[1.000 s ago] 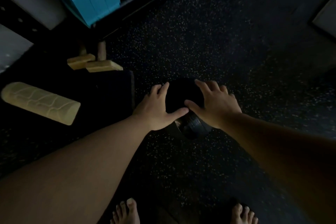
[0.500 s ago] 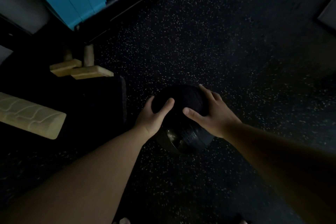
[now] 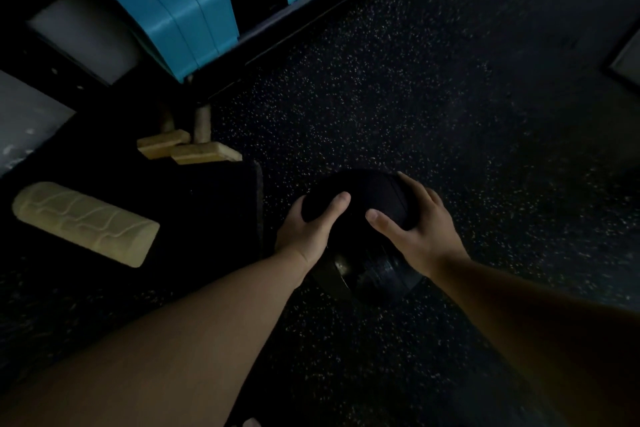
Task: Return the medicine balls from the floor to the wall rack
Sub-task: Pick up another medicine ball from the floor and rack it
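Observation:
A black medicine ball (image 3: 367, 194) is held between both hands over the speckled rubber floor, in the middle of the head view. My left hand (image 3: 311, 229) grips its left side, thumb across the top. My right hand (image 3: 419, 229) clasps the right side with fingers spread over it. Directly beneath the ball lies a second dark round object (image 3: 374, 277), partly hidden by the hands; it is too dark to tell whether the ball touches it. The wall rack is not in view.
A tan ridged foam roller (image 3: 86, 224) lies at the left on a black mat (image 3: 194, 204). Wooden parallettes (image 3: 194, 149) stand behind the mat. Teal pads (image 3: 173, 7) rest on a dark frame at the top left. A framed panel edge (image 3: 623, 59) shows at the right.
Both hands went from resting on top of the ball to wrapping its sides. The ball looks larger and nearer now, and my feet have almost dropped out of view.

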The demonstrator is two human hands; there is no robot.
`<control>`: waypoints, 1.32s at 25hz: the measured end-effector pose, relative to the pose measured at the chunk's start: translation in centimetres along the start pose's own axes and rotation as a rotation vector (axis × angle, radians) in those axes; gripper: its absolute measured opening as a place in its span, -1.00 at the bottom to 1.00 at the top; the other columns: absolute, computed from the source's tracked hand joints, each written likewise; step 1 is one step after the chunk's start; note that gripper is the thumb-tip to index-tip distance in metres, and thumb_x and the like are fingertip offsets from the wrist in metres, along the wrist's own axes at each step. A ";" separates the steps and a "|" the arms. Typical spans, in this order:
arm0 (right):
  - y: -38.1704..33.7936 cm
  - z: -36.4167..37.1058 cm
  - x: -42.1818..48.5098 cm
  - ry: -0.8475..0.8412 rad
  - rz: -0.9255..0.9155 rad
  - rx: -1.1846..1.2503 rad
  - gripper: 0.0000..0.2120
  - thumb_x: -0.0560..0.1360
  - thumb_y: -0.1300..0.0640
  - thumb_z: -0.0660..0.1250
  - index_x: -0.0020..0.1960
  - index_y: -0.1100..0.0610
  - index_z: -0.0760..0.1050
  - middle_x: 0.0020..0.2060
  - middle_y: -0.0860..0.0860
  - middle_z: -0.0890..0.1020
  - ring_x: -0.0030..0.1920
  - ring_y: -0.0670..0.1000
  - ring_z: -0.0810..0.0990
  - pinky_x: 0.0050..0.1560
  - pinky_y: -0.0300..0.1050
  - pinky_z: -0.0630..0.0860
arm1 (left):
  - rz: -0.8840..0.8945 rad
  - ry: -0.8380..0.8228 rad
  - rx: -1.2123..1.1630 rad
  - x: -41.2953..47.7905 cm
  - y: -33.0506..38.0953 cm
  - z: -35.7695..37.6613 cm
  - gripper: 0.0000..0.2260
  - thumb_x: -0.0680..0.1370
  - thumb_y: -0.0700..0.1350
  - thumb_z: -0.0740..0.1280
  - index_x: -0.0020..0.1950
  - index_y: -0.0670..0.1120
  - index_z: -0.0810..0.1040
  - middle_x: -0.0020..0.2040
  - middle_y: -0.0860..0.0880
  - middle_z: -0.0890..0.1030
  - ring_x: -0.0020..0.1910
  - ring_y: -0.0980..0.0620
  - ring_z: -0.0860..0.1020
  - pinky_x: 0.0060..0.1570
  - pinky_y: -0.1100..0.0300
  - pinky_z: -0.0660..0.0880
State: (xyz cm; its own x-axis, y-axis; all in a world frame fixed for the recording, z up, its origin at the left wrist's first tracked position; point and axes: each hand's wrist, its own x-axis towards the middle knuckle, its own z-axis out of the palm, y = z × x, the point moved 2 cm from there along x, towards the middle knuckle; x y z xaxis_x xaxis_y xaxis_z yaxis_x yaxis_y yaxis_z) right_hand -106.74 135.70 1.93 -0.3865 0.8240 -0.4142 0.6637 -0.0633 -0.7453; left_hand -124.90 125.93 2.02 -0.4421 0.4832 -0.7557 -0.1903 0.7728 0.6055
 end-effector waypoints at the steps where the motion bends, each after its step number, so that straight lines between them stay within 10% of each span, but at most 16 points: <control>1: -1.4 -0.6 -0.3 0.008 -0.013 0.013 0.17 0.15 -0.71 0.28 0.62 -0.16 0.22 0.50 0.00 0.35 0.46 0.07 0.40 0.39 0.11 0.48 | 0.019 0.004 -0.008 -0.8 1.0 -0.7 0.20 0.09 0.65 0.35 0.68 0.17 0.29 0.61 0.01 0.43 0.50 -0.07 0.45 0.24 0.08 0.36; 12: -34.6 -16.6 -5.0 0.064 -0.342 0.103 0.10 0.18 -0.65 0.35 0.60 -0.23 0.21 0.44 -0.07 0.35 0.38 -0.02 0.42 0.08 -0.36 0.44 | 0.328 0.178 -0.123 -20.5 28.4 -15.5 0.29 -0.02 0.71 0.40 0.63 0.15 0.38 0.55 -0.03 0.51 0.46 -0.15 0.52 0.41 -0.14 0.52; 17: -53.2 -25.5 -11.2 0.145 -0.541 0.136 0.06 0.20 -0.64 0.36 0.59 -0.25 0.23 0.44 -0.09 0.35 0.46 0.03 0.38 0.40 0.10 0.48 | 0.543 0.278 -0.181 -34.7 42.3 -24.2 -0.03 0.00 0.70 0.44 0.27 0.20 0.67 0.18 0.10 0.75 0.17 -0.01 0.71 0.26 -0.07 0.63; 23: -72.9 -35.6 -21.3 0.225 -0.775 0.161 0.07 0.18 -0.67 0.34 0.57 -0.19 0.31 0.40 0.02 0.43 0.41 0.10 0.45 0.41 0.08 0.45 | 0.747 0.434 -0.188 -54.1 55.8 -33.1 -0.40 0.13 0.57 0.44 0.00 0.24 0.74 -0.07 0.19 0.78 0.08 0.02 0.73 0.19 0.04 0.63; 33: -96.9 -46.8 -38.9 0.203 -1.132 0.205 0.04 0.21 -0.66 0.32 0.56 -0.18 0.32 0.39 0.05 0.46 0.36 0.12 0.51 0.23 -0.14 0.40 | 1.016 0.693 -0.242 -83.2 66.4 -43.4 0.01 0.11 0.65 0.40 0.41 0.08 0.63 0.29 0.01 0.69 0.21 -0.09 0.68 0.27 -0.04 0.62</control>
State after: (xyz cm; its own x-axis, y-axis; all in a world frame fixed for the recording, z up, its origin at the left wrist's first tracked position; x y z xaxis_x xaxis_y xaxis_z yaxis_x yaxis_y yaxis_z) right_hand -126.04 136.17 114.74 -0.5694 0.5422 0.6179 -0.1173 0.6904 -0.7139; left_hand -138.81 119.17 115.87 -0.8367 0.4409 0.3250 0.3832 0.0474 0.9224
